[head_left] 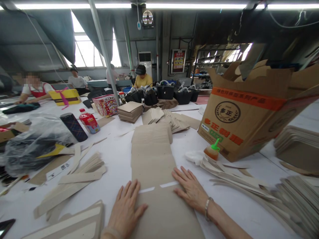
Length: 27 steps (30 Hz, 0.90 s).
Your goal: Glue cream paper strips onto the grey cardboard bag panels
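My left hand [126, 207] lies flat, fingers out, on the left edge of a long row of overlapping brown cardboard sheets [152, 156] that runs away from me down the white table [117, 166]. My right hand [190, 189], a bracelet on its wrist, rests flat on the row's right edge, fingers spread. Between the hands a thin white gap shows where two sheets meet. Neither hand holds anything.
A large printed cardboard box [244, 119] tilts at the right, a small glue bottle [212, 151] beside it. Card strips [74, 179] lie left, stacked cards [299, 199] right. A plastic bag [32, 142], a dark flask [73, 126] and a red bottle [89, 122] stand at left. Other people work at the far end.
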Available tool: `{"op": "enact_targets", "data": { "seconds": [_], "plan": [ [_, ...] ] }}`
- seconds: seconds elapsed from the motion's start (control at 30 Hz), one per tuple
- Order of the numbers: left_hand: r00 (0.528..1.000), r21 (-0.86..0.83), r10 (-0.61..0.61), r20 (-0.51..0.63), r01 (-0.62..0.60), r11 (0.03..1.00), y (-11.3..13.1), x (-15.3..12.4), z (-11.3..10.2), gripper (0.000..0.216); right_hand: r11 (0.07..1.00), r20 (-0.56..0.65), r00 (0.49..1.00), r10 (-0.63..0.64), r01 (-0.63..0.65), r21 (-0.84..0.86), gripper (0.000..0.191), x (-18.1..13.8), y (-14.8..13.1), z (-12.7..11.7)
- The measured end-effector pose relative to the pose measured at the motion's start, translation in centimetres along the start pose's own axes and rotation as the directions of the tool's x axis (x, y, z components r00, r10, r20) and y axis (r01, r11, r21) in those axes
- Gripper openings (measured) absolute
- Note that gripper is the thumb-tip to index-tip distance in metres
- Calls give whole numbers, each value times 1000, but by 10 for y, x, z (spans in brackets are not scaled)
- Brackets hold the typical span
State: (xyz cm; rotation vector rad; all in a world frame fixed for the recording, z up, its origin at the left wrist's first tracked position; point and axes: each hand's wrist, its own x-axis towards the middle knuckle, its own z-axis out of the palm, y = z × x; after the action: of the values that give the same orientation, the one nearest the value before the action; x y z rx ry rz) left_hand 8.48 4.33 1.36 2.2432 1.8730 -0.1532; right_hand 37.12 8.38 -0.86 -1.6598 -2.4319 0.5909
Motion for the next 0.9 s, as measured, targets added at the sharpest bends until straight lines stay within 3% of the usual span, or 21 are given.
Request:
{"op": "enact_targets", "data": {
  "seconds": [0.23, 0.4, 0.57, 0.9],
  "plan": [
    [999, -37, 0, -32, -1, 999, -1, -1, 3, 68, 1000, -59, 998, -11, 10, -13, 59, -2, -3, 6],
    [997, -185, -15, -79, 0, 983, 7, -5, -12, 54, 998, -187, 982, -12, 22, 53, 49, -9, -9, -1],
    [999, -208, -28, -40, 19, 978, 13, 2, -27, 28, 997, -173, 985, 21, -8, 76, 29, -9, -20, -13],
    [993, -268, -43, -106, 13, 963, 9, 3, -16, 23, 979, -147, 982, 122, -94, 183, 20, -7, -32, -15]
  ]
}}
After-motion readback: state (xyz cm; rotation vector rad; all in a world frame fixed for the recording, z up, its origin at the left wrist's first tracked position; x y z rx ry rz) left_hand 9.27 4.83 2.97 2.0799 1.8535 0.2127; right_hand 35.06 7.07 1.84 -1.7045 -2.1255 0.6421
